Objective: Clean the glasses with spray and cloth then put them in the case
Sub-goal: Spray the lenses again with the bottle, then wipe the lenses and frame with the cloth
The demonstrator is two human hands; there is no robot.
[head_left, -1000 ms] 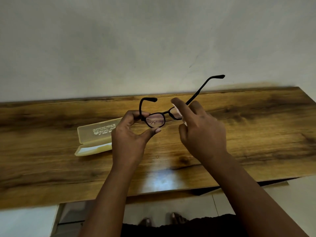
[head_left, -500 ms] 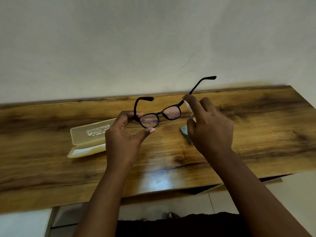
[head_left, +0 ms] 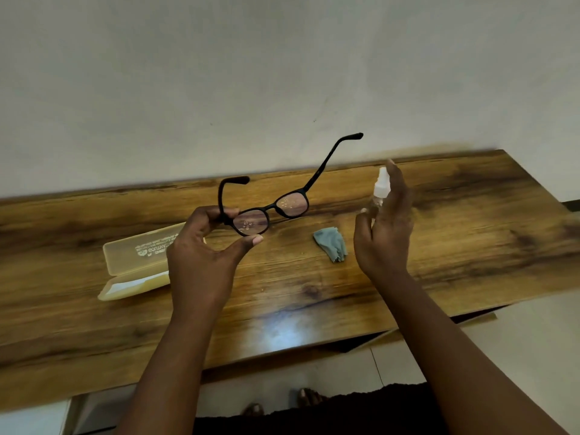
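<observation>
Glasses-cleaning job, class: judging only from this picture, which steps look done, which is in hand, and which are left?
Done: both lenses of the glasses carry droplets, so spraying has happened. In hand: the left hand pinches the frame at one lens, and the right hand holds the spray bottle off to the side. Left: the cloth lies untouched on the table, so wiping remains; the case sits open, without glasses.

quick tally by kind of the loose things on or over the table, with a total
glasses: 1, held in the left hand
spray bottle: 1, held in the right hand
cloth: 1, lying on the table
case: 1, lying open on the table
Total: 4
</observation>
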